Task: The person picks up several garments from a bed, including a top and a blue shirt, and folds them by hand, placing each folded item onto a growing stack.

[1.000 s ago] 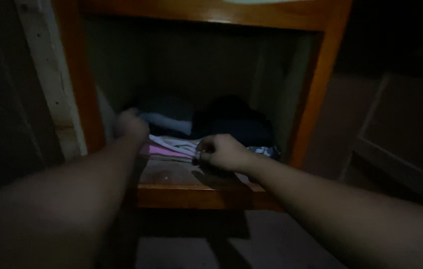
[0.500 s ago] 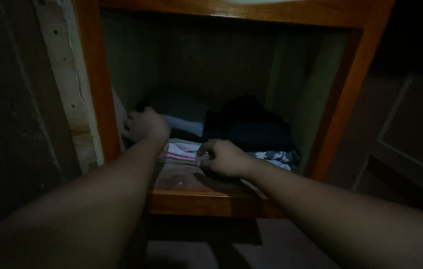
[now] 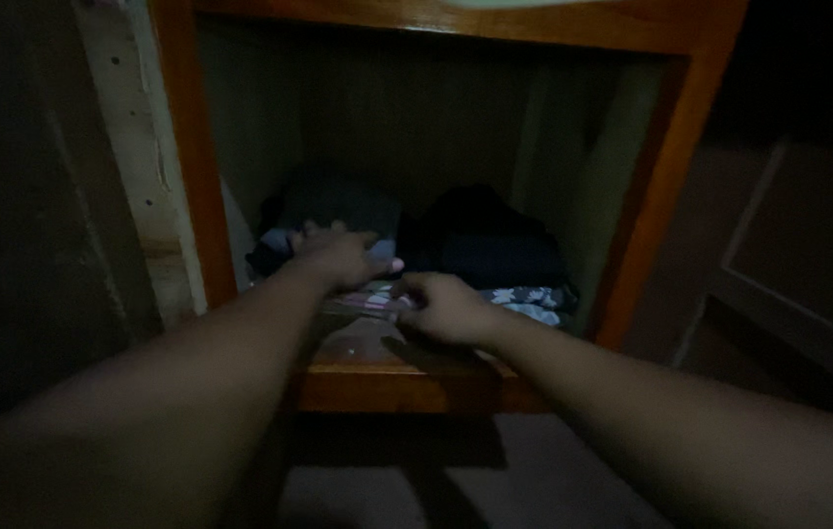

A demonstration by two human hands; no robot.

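Both hands reach into a wooden cabinet [image 3: 666,186]. The left hand [image 3: 338,257] lies flat, fingers spread, on the folded pink-striped cloth [image 3: 377,297] at the shelf's front edge. The right hand [image 3: 446,309] is curled on that cloth's front fold; whether it pinches is unclear in the dim light.

Risk, as judged: 1 uneven pull may unfold the cloth or drag the floral cloth [image 3: 529,297] and dark folded clothes [image 3: 485,245] behind it forward.

No packages here, no labels, no signs, no screens. The view is dim throughout, and nothing of that kind shows anywhere in it.
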